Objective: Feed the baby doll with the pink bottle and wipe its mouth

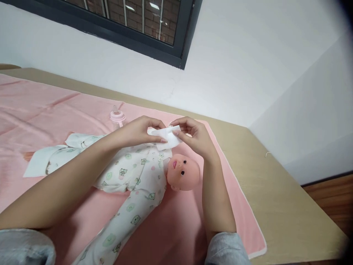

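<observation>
A baby doll [184,172] lies on its back on a pink blanket [176,224], its head toward the right. It wears a white outfit [124,169] printed with green and brown animals, and one long sleeve stretches toward the bottom edge. Above the doll's chest and far shoulder, both hands pinch a plain white piece of cloth [168,138]. My left hand [149,129] grips its left side between thumb and fingers. At its upper right corner, my right hand [191,134] is closed on it. Whether this cloth is part of the outfit I cannot tell; the doll's far arm is hidden.
A baby bottle [117,117] with a pink collar stands on the blanket behind my left wrist. The blanket covers much of a wooden table [248,165], which meets a white wall [220,66] below a dark-framed window [176,55].
</observation>
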### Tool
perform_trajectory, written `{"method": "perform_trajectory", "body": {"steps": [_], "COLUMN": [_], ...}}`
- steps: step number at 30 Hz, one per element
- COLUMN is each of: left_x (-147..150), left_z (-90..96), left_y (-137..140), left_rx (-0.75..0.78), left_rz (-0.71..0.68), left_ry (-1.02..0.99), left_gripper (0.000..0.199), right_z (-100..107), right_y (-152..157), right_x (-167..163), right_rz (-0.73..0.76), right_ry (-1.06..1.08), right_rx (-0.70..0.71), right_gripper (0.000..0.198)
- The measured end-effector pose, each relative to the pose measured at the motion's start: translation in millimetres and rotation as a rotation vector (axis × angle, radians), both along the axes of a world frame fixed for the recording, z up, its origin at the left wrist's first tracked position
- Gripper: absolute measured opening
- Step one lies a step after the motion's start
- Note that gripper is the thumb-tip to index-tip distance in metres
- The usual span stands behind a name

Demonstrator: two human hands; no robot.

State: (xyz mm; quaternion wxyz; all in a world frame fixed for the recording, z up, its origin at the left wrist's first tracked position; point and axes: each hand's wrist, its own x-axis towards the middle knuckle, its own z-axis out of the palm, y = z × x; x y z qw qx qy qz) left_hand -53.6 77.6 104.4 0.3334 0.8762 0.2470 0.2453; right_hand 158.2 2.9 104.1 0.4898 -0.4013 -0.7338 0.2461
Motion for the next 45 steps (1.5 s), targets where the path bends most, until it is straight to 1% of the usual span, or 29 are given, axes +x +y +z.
{"method": "perform_trajectory", "body": {"steps": [4, 10, 15, 20, 27, 31, 35, 38, 40, 43, 45], "left_x": [-9.6, -19.6, -21.3, -20.2, -13.5, -8.7, -6.1, -6.6, -8.1, -10.4, -11.2], "left_z": [-2.6, -2.2, -2.6, -5.8, -10.8, -11.3, -9.8, -8.7, -8.3, -8.6, -9.1], "left_y": [-2.2, -4.8, -5.6, -6.8, -13.7, -18.4, -23.3, -25.6, -26.4, -26.0, -24.9], "left_rx": [-0.051, -0.077, -0.075, -0.034, 0.11, 0.187, 0.218, 0.183, 0.109, 0.0, -0.024], "left_rz": [-0.021, -0.042, -0.07, -0.126, -0.085, -0.079, -0.099, -0.107, -0.103, -0.135, -0.162], "left_ry": [0.005, 0.024, -0.01, -0.143, -0.278, -0.355, -0.403, -0.401, -0.383, -0.313, -0.252], "left_gripper": [0.028, 0.03, 0.022, 0.014, 0.012, 0.011, 0.006, 0.006, 0.008, 0.012, 0.014], "right_z": [3.0, -0.2, -2.4, -6.1, -9.7, -6.9, -6.0, -6.1, -5.2, -3.2, -3.2], "right_y": [-5.9, -7.3, -8.3, -5.9, -5.0, -8.5, -11.5, -12.9, -13.0, -10.1, -5.5], "right_x": [-9.6, -16.7, -21.7, -24.5, -27.9, -32.3, -34.8, -31.3, -24.5, -7.1, 7.6], "right_rz": [-0.007, 0.005, -0.021, -0.058, -0.077, -0.071, -0.083, -0.103, -0.122, -0.141, -0.119], "right_ry": [0.006, 0.075, 0.095, 0.106, 0.119, 0.113, 0.067, 0.016, 0.002, 0.006, -0.016], "right_rx": [-0.008, -0.059, -0.052, -0.066, -0.103, -0.101, -0.099, -0.084, -0.078, -0.077, -0.105], "right_gripper": [0.02, 0.023, 0.022, 0.027, 0.043, 0.045, 0.048, 0.052, 0.053, 0.058, 0.061]}}
